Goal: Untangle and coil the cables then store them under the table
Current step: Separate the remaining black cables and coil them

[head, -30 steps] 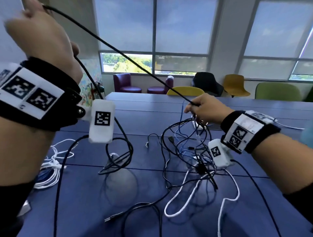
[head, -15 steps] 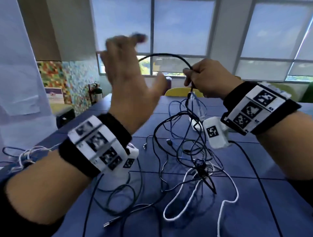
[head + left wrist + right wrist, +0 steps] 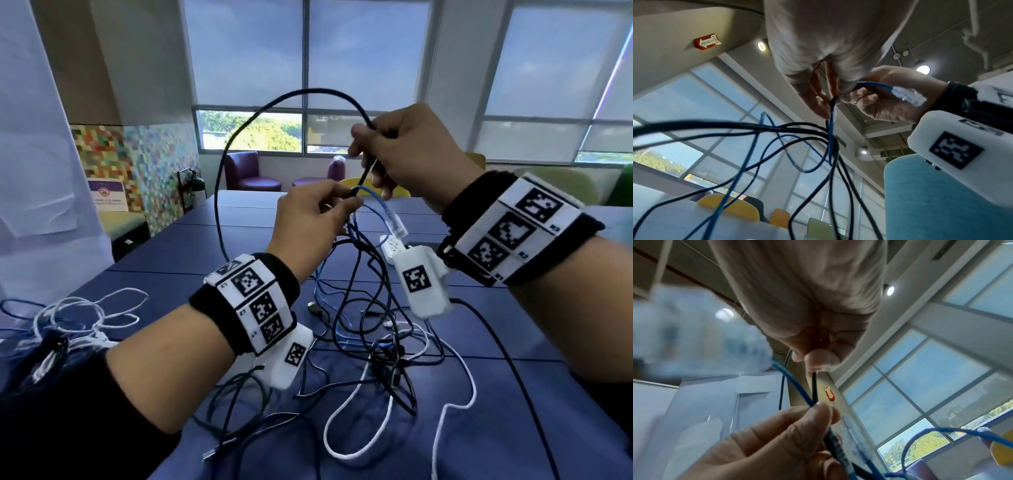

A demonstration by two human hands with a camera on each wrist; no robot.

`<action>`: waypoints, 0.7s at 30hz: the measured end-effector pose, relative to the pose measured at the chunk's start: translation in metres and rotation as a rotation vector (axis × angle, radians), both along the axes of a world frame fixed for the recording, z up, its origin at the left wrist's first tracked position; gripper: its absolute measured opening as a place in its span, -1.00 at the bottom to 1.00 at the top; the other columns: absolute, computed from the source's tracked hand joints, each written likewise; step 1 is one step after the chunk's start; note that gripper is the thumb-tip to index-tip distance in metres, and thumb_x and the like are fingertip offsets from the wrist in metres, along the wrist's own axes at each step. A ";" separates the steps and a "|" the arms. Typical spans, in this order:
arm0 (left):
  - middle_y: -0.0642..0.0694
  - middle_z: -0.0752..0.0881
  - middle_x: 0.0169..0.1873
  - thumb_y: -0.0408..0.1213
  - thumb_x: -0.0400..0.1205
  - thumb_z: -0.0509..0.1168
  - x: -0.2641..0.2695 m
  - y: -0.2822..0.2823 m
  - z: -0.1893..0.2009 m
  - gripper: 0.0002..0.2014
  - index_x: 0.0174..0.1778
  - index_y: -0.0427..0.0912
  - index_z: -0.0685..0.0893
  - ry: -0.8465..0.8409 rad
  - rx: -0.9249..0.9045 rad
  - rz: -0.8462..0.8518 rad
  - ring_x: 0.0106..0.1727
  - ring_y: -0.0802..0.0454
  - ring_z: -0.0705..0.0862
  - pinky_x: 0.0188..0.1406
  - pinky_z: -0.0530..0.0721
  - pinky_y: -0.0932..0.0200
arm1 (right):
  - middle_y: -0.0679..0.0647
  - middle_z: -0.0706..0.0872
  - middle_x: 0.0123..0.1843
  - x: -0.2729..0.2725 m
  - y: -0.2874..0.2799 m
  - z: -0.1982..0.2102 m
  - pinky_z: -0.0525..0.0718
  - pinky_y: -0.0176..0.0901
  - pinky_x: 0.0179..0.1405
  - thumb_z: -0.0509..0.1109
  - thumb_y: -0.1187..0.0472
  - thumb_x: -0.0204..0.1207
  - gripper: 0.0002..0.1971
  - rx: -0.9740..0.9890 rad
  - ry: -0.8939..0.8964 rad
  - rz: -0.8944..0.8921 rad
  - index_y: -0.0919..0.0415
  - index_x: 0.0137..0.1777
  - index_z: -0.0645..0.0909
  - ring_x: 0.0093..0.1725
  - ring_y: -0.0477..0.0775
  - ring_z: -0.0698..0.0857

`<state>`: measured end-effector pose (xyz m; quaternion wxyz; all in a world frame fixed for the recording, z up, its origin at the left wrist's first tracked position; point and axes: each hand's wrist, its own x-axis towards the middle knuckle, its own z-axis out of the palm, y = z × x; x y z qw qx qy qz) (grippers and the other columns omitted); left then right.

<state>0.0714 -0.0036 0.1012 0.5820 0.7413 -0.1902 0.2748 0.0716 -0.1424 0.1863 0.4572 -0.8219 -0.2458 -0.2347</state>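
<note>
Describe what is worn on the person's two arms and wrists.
Each wrist carries a black band faced with white panels printed with black square code markers. A white camera box bearing one such marker hangs under each wrist, trailing a black cable. Dark sleeves cover the forearms.

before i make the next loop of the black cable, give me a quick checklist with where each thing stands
1. Right hand grips the black cable: ok.
2. Left hand pinches the same cable lower down: ok.
3. First loop formed in the air between the hands: ok.
4. Black cable free of the blue cable: not ok, the left hand pinches both.
5. Pile of cables on the table untangled: not ok.
6. Free end of the black cable located: cannot tell.
</note>
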 end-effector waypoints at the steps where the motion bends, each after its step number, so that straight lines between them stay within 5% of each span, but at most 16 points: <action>1: -0.19 0.69 -0.42 -0.31 0.56 0.46 -0.002 0.000 -0.001 -0.94 -0.19 -0.21 0.77 -0.004 -0.020 -0.012 -0.40 -0.10 0.66 -0.22 0.79 -0.19 | 0.17 0.60 -0.42 0.000 -0.001 -0.001 0.53 -0.26 -0.68 0.31 0.17 0.70 -0.66 0.026 0.012 0.003 0.45 -0.15 0.72 -0.64 0.00 0.59; 5: -0.13 0.68 -0.44 -0.41 0.62 0.40 -0.006 0.000 -0.006 -0.90 -0.23 -0.27 0.70 0.090 -0.227 -0.134 -0.45 0.02 0.63 -0.29 0.79 0.07 | 0.19 0.58 -0.40 0.002 -0.003 -0.005 0.55 -0.23 -0.67 0.28 0.16 0.71 -0.65 0.113 0.029 0.006 0.44 -0.16 0.69 -0.65 0.05 0.61; 10: -0.27 0.70 -0.44 -0.36 0.69 0.30 -0.005 0.014 -0.021 -0.82 -0.21 -0.35 0.61 0.272 -0.459 -0.169 -0.51 -0.06 0.70 -0.45 0.76 0.13 | 0.19 0.48 -0.47 0.004 -0.008 -0.003 0.47 -0.26 -0.73 0.27 0.17 0.71 -0.67 0.234 -0.031 -0.038 0.30 -0.26 0.65 -0.67 0.09 0.60; 15: -0.09 0.61 -0.65 -0.22 0.70 0.31 0.012 0.031 -0.037 -0.73 -0.29 -0.25 0.56 0.532 -0.349 -0.014 -0.69 0.07 0.51 -0.71 0.47 0.32 | 0.18 0.47 -0.47 0.006 -0.015 -0.001 0.39 -0.31 -0.74 0.24 0.12 0.72 -0.67 0.295 -0.130 -0.137 0.20 -0.26 0.62 -0.72 0.02 0.53; 21: 0.00 0.48 -0.69 -0.27 0.66 0.31 0.029 0.045 -0.050 -0.69 -0.42 -0.17 0.53 0.708 -0.278 0.110 -0.75 0.15 0.29 -0.72 0.23 0.43 | 0.06 0.50 -0.49 0.002 -0.022 0.018 0.41 -0.23 -0.74 0.22 0.07 0.70 -0.70 0.448 -0.363 -0.196 0.13 -0.24 0.61 -0.69 0.11 0.59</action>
